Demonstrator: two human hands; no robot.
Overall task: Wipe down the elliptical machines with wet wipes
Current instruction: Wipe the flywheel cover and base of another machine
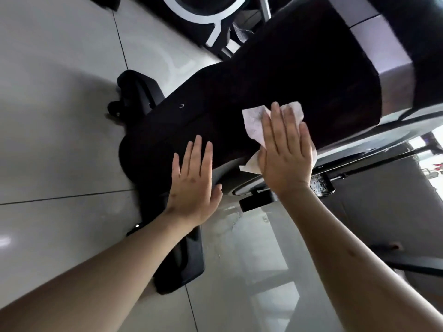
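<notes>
The elliptical's black housing (pixel 275 75) runs across the middle of the head view, seen at a steep tilt. My right hand (pixel 285 154) lies flat with straight fingers on a white wet wipe (pixel 254 123), pressing it against the lower part of the housing. The wipe is crumpled and sticks out above and to the left of the fingers. My left hand (pixel 194 183) rests flat, fingers straight, on the housing's lower left edge, holding nothing.
The machine's black base bar (pixel 182 264) and a small wheel (pixel 115 109) sit on the glossy pale floor tiles (pixel 60 144). A silver flywheel ring (pixel 203 17) shows at the top. A black pedal arm (pixel 374 164) and foot part (pixel 257 200) lie right of my right wrist.
</notes>
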